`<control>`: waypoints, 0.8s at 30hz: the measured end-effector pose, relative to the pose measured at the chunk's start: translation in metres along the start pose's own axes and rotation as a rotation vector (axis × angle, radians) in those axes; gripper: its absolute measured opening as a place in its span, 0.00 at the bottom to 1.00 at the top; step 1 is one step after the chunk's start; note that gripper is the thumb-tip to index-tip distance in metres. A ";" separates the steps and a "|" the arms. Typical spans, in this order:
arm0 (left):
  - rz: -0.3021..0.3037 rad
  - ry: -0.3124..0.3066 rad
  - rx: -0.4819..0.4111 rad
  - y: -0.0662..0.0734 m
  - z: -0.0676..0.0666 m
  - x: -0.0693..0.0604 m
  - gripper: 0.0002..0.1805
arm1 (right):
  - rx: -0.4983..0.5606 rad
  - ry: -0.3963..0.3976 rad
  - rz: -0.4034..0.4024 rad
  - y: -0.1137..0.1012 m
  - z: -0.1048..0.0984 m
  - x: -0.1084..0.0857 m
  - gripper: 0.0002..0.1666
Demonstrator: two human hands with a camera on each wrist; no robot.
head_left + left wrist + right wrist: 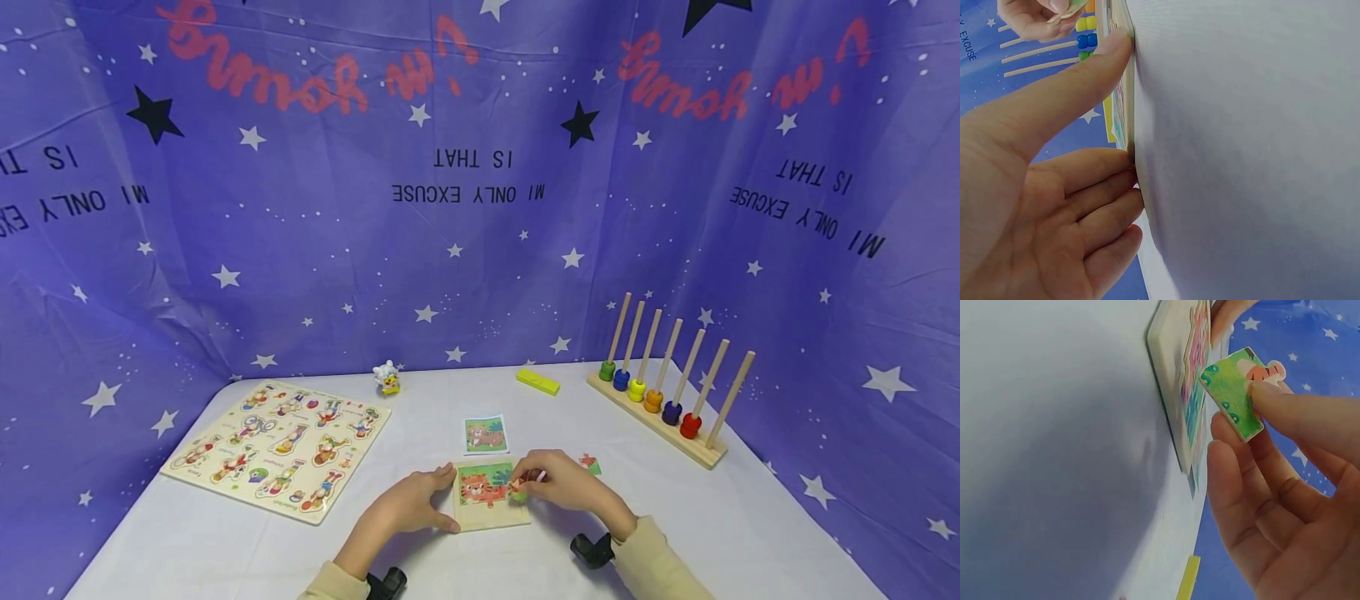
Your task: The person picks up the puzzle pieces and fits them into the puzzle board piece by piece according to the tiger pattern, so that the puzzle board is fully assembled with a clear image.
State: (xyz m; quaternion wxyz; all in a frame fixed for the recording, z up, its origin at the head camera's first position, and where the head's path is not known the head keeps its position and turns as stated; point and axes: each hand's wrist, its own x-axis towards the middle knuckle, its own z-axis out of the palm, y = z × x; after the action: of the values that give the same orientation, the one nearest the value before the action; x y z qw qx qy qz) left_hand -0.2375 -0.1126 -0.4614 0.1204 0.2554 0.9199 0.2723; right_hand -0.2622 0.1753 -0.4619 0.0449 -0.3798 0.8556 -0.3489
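Note:
A wooden puzzle board (492,517) lies on the table, with tiger pieces (480,487) set in its upper part. My left hand (420,502) rests along the board's left edge, thumb near the front corner and fairly straight fingers farther back. Just above the board's right side, my right hand (562,481) pinches a puzzle piece (1232,394) between thumb and fingers. This piece is green with an orange striped bit on a rounded tab, and in the right wrist view it is tilted and apart from the board. Another puzzle piece (590,463) lies beyond the right hand.
Behind the board lies a picture card (486,435). A large peg puzzle (300,442) is at left, a small white-and-yellow figurine (387,377) and a yellow block (537,382) at the back. A bead rack (660,408) with upright rods stands at right. Purple cloth surrounds the table.

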 end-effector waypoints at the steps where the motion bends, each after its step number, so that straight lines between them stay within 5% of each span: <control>1: 0.002 0.000 0.000 0.000 0.000 0.000 0.48 | 0.000 0.002 -0.002 -0.001 0.002 0.001 0.08; 24: 0.008 0.012 0.024 0.000 0.000 0.000 0.48 | 0.093 -0.008 -0.013 -0.017 0.037 0.030 0.15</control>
State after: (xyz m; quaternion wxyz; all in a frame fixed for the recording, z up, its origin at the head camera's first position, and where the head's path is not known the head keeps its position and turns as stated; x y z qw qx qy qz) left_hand -0.2371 -0.1124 -0.4616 0.1106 0.2587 0.9228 0.2632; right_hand -0.2603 0.1260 -0.4739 0.0634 -0.3843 0.8359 -0.3869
